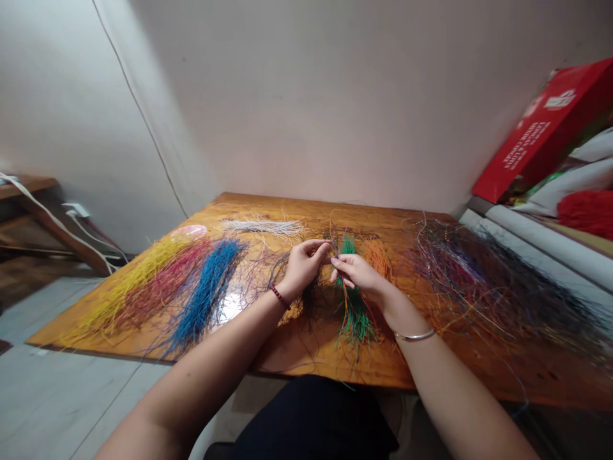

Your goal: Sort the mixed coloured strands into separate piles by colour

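Observation:
My left hand (pixel 306 263), with a beaded bracelet at the wrist, pinches a few thin strands (pixel 334 246) of wire or thread near the middle of the table. Close beside it on the right, my right hand (pixel 355 271) grips the same strands, and loose ends hang below its fingers. Under the hands lies a green bundle of strands (pixel 355 319). An orange bundle (pixel 379 259) sits just to its right, and a dark bundle (pixel 311 300) is partly hidden behind my left hand.
Yellow (pixel 124 284), red (pixel 163 287) and blue (pixel 205 294) bundles lie on the left of the wooden table (pixel 282 367). White strands (pixel 263 226) lie toward the back. A large dark tangled heap (pixel 507 281) covers the right side. Beyond it stands a red box (pixel 541 128).

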A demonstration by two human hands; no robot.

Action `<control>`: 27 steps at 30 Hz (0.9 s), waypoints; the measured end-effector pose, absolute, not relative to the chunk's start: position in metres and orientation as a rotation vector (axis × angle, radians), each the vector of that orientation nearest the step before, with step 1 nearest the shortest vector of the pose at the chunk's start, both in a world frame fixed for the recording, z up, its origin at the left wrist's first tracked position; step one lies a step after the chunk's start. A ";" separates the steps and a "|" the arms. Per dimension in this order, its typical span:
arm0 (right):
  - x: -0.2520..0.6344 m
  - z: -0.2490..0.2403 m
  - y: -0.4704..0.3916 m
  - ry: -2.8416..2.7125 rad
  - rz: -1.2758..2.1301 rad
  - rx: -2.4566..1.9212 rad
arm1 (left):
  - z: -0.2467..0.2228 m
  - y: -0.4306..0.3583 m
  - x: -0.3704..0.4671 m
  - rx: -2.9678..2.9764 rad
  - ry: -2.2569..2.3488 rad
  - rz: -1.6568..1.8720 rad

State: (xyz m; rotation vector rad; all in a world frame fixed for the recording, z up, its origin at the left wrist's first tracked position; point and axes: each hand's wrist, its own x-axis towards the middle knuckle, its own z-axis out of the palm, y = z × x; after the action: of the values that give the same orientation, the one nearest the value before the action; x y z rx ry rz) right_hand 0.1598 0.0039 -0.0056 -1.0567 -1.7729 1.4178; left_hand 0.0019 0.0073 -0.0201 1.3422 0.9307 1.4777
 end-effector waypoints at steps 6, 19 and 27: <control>0.159 -0.007 0.004 -1.766 1.436 -1.069 | -0.018 0.004 0.003 1.405 0.987 1.452; 0.158 -0.008 0.005 -1.774 1.452 -1.064 | -0.015 -0.003 0.008 1.328 0.932 1.456; 0.161 -0.010 0.004 -1.773 1.488 -0.988 | -0.012 -0.002 0.006 1.253 0.886 1.548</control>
State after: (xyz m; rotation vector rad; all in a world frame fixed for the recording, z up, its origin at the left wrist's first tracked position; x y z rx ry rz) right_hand 0.1607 0.0043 -0.0100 -0.9878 -1.7730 1.4880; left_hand 0.0058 -0.0019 -0.0123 1.2531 0.8856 1.5479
